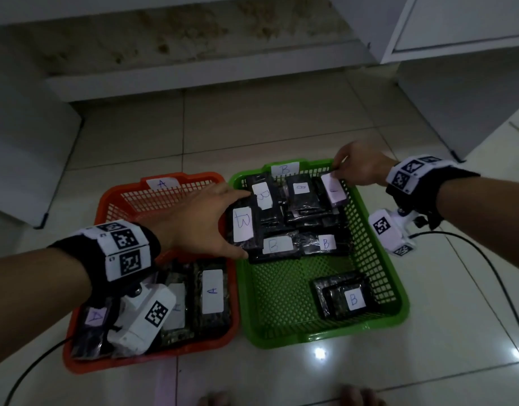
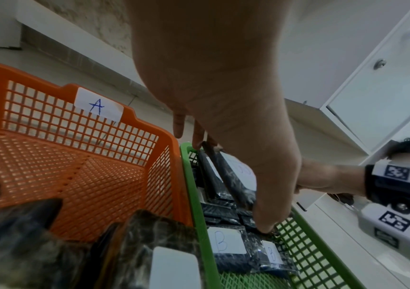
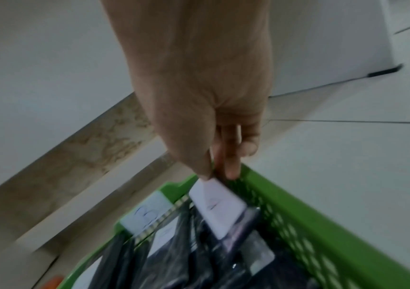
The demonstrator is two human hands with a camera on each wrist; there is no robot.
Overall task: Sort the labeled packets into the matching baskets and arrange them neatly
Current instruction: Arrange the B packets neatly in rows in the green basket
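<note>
An orange basket (image 1: 191,178) tagged A stands on the left, with dark A packets (image 1: 213,291) at its near end. Beside it, a green basket (image 1: 378,247) tagged B holds several dark B packets (image 1: 325,241). My left hand (image 1: 233,222) reaches across the orange basket and holds a B packet (image 1: 243,230) at the green basket's left side, thumb (image 2: 265,226) on its near end and fingers (image 2: 197,140) at its far end. At the far right corner, my right hand (image 1: 337,168) pinches the top edge of a white-labeled packet (image 3: 217,207), which stands tilted against the green wall (image 3: 297,205).
A lone B packet (image 1: 353,298) lies at the green basket's near right. White cabinets (image 1: 457,24) and a stained step (image 1: 194,39) stand behind the baskets. Cables (image 1: 486,259) trail from both wrists over the tiled floor. Toes (image 1: 358,397) show at the bottom edge.
</note>
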